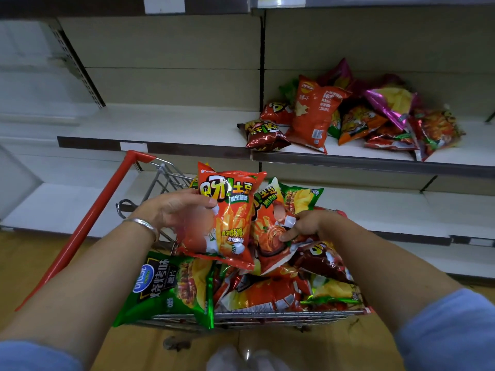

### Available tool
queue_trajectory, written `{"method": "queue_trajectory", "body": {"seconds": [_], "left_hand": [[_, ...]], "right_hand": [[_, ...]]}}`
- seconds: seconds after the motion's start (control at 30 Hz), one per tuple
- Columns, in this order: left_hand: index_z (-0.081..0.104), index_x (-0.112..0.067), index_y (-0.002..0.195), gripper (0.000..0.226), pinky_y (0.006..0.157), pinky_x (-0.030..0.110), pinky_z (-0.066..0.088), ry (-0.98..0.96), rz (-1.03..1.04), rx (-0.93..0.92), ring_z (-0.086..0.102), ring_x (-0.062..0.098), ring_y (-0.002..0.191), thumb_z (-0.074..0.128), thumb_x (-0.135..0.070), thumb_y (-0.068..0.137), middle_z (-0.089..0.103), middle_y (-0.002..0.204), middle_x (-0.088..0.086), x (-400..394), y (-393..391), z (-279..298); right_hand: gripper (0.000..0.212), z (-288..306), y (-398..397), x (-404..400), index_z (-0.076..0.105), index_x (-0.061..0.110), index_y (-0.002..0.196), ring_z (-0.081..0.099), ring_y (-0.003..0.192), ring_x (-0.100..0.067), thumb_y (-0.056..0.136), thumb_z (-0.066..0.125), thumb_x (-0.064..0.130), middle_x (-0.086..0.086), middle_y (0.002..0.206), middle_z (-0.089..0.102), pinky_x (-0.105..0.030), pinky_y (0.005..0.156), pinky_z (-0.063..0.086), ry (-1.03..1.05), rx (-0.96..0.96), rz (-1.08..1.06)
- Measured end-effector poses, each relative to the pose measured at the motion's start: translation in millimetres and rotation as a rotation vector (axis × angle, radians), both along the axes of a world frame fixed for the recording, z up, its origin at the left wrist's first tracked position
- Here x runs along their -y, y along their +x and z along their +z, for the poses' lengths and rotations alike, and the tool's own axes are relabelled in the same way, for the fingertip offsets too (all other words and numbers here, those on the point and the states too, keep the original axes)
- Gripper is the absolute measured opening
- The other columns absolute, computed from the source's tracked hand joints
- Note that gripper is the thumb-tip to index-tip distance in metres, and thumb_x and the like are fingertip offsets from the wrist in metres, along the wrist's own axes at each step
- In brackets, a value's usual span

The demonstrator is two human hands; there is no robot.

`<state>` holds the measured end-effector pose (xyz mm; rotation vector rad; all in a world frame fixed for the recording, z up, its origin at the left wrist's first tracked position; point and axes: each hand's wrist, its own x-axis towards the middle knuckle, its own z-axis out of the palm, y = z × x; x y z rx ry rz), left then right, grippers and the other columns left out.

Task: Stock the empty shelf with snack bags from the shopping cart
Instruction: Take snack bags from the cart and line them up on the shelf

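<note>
My left hand (174, 210) grips a red snack bag (230, 218) by its left edge and holds it upright above the shopping cart (267, 315). My right hand (302, 226) pinches a second red bag (267, 234) that lies just behind the first, on top of the heap in the cart. Several more bags fill the cart, among them a large green bag (171, 287) hanging over the near left side. Up on the right half of the middle shelf (375, 156) lies a loose pile of snack bags (348, 116).
The cart's red handle bar (88, 228) slants along the left. The left half of the middle shelf (160, 124) and the lower shelf (67, 204) hold no bags. A wooden floor (308, 349) lies under the cart.
</note>
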<state>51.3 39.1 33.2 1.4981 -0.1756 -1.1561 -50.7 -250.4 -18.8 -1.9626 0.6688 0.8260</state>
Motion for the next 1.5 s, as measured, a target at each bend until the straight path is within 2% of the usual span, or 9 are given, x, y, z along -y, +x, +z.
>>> {"method": "queue_trajectory", "body": {"seconds": [0.17,0.27,0.4,0.5,0.7,0.9,1.07,1.3,1.5], "left_hand": [[0.066,-0.001,0.110,0.091,0.078,0.038,0.061,-0.022,0.038,0.043,0.071,0.028,0.087,0.102,-0.029,0.031,0.071,0.105,0.018,14,5,0],[0.069,-0.003,0.112,0.088,0.086,0.043,0.058,-0.024,-0.003,0.051,0.069,0.031,0.094,0.101,-0.029,0.035,0.068,0.113,0.021,28,2,4],[0.071,-0.009,0.106,0.082,0.080,0.042,0.060,-0.070,0.014,0.051,0.070,0.030,0.093,0.102,-0.024,0.032,0.071,0.109,0.016,45,-5,5],[0.070,-0.006,0.100,0.080,0.078,0.038,0.060,-0.060,0.022,0.055,0.069,0.027,0.089,0.102,-0.026,0.030,0.071,0.102,0.015,53,-6,3],[0.071,-0.007,0.098,0.058,0.070,0.034,0.060,-0.145,0.046,0.051,0.072,0.024,0.083,0.097,-0.022,0.049,0.072,0.100,0.014,71,-12,8],[0.071,-0.010,0.093,0.064,0.063,0.031,0.059,-0.229,0.030,0.054,0.072,0.021,0.075,0.100,-0.020,0.036,0.074,0.091,0.010,104,-21,13],[0.062,-0.007,0.120,0.045,0.074,0.036,0.060,-0.262,0.032,0.045,0.071,0.025,0.093,0.073,-0.006,0.076,0.072,0.111,0.013,141,-33,20],[0.061,-0.010,0.123,0.051,0.075,0.038,0.059,-0.265,-0.082,0.030,0.070,0.026,0.095,0.074,-0.010,0.074,0.067,0.118,0.015,186,-53,29],[0.061,-0.009,0.115,0.066,0.103,0.045,0.045,-0.232,-0.170,0.064,0.060,0.028,0.104,0.090,-0.022,0.057,0.062,0.118,0.014,221,-75,42]], "right_hand": [[0.140,5,-15,33,0.036,0.013,0.150,0.047,0.130,-0.030,0.029,0.101,0.040,-0.006,0.149,0.047,-0.047,0.103,0.046,0.095,0.134,-0.053],[0.116,22,-36,39,0.031,0.013,0.152,0.039,0.137,-0.032,0.056,0.096,0.025,-0.006,0.152,0.042,-0.044,0.108,0.036,0.158,0.189,-0.165],[0.144,21,-52,56,0.036,0.017,0.148,0.042,0.135,-0.033,0.022,0.102,0.041,-0.005,0.147,0.048,-0.053,0.114,0.033,0.206,0.282,-0.247],[0.121,26,-64,60,0.033,0.016,0.150,0.045,0.133,-0.034,0.048,0.099,0.023,-0.008,0.147,0.047,-0.053,0.114,0.034,0.255,0.331,-0.330],[0.124,20,-84,78,0.049,0.019,0.138,0.065,0.116,-0.029,0.027,0.103,0.034,-0.006,0.126,0.068,-0.047,0.100,0.051,0.385,0.412,-0.352],[0.075,37,-118,93,0.053,0.017,0.135,0.064,0.116,-0.029,0.069,0.087,0.005,-0.008,0.124,0.069,-0.045,0.104,0.049,0.400,0.480,-0.434],[0.065,44,-142,115,0.056,0.015,0.128,0.063,0.115,-0.033,0.071,0.081,-0.004,-0.012,0.123,0.068,-0.050,0.104,0.048,0.362,0.507,-0.531],[0.046,59,-179,132,0.058,0.014,0.114,0.064,0.105,-0.031,0.077,0.068,-0.011,-0.013,0.116,0.068,-0.037,0.083,0.053,0.295,0.559,-0.665],[0.058,70,-199,140,0.051,0.015,0.129,0.066,0.099,-0.027,0.079,0.072,-0.003,-0.014,0.121,0.063,-0.027,0.063,0.056,0.293,0.631,-0.729]]}}
